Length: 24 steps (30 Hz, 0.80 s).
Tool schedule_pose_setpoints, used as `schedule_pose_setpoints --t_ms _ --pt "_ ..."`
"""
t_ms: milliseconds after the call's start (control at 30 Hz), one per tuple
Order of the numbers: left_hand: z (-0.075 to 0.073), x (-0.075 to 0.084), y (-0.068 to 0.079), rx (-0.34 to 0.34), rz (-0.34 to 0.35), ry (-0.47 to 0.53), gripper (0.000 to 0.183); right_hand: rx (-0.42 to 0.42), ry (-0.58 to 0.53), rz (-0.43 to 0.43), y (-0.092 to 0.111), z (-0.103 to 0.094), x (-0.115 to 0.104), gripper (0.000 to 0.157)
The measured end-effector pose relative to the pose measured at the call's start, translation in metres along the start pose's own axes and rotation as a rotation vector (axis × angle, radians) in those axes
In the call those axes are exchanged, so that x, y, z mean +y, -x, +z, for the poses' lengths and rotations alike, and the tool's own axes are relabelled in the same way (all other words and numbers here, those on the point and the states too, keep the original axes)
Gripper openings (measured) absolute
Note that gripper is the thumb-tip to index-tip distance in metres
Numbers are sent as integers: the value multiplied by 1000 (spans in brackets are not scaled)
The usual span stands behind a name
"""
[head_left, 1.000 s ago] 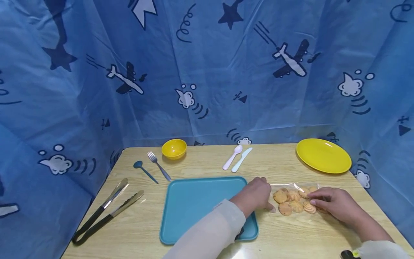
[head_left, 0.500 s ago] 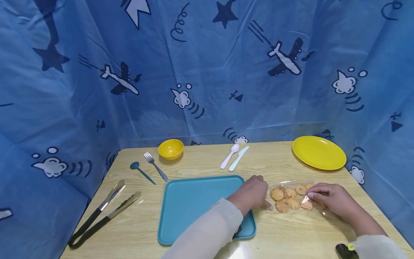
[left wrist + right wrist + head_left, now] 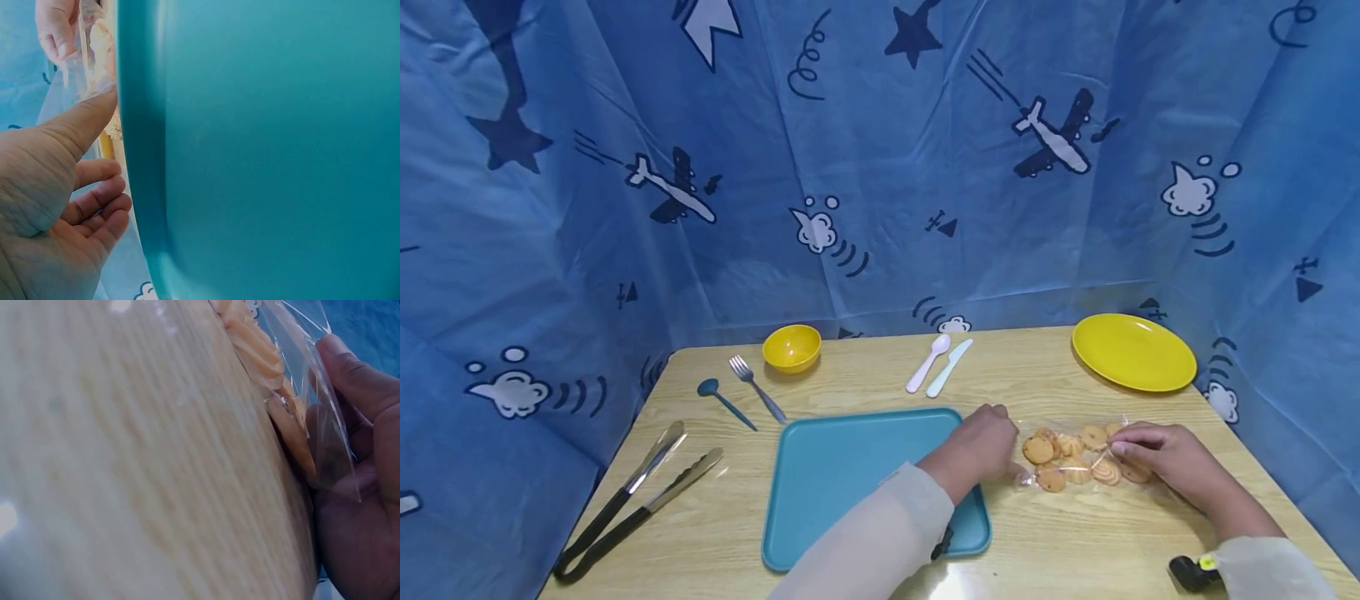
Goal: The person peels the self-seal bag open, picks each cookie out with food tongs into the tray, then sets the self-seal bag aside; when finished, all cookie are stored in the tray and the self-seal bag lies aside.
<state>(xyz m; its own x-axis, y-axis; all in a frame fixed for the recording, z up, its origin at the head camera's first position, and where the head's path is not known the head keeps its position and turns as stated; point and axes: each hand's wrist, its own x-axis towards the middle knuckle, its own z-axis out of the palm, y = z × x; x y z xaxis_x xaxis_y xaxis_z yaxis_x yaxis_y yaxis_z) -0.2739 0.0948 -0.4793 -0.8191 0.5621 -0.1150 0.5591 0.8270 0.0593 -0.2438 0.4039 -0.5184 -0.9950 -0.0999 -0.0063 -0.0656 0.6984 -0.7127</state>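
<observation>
A clear plastic bag of cookies [image 3: 1077,472] lies on the table just right of the teal tray [image 3: 850,492]. My right hand [image 3: 1176,458] pinches the bag's film at its right end, between thumb and fingertips. In the right wrist view the film [image 3: 334,425] stands up beside the cookies [image 3: 253,347]. My left hand [image 3: 981,446] reaches over the tray's right edge to the bag's left end. The left wrist view shows its straight thumb [image 3: 87,122] touching the film, with a gap between the thumb and the loosely bent fingers [image 3: 97,194].
A yellow plate [image 3: 1135,352] stands at the back right. Behind the tray are a pink spoon [image 3: 928,364], a pale knife [image 3: 949,368], a yellow bowl [image 3: 792,348], a fork [image 3: 757,389] and a dark blue spoon [image 3: 727,404]. Tongs [image 3: 640,504] lie at the left.
The head view has shifted slightly. Glare lines on the bag's film have changed, with film now showing at the left thumb. Both hands stay at the bag's two ends.
</observation>
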Motion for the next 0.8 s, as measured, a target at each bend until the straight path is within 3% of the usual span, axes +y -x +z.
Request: schedule_pose_setpoints --t_ms 300,467,633,800 --pt "-10 -2 8 37 14 -9 63 -20 29 30 0 0 2 36" --pt "-22 -11 22 89 4 96 61 -32 -3 52 -1 -1 3 40" --pt "-33 -37 50 126 -14 209 62 -29 0 30 -2 -1 6 37" --pt "-43 -82 93 159 -76 308 64 -39 11 30 -3 0 5 35"
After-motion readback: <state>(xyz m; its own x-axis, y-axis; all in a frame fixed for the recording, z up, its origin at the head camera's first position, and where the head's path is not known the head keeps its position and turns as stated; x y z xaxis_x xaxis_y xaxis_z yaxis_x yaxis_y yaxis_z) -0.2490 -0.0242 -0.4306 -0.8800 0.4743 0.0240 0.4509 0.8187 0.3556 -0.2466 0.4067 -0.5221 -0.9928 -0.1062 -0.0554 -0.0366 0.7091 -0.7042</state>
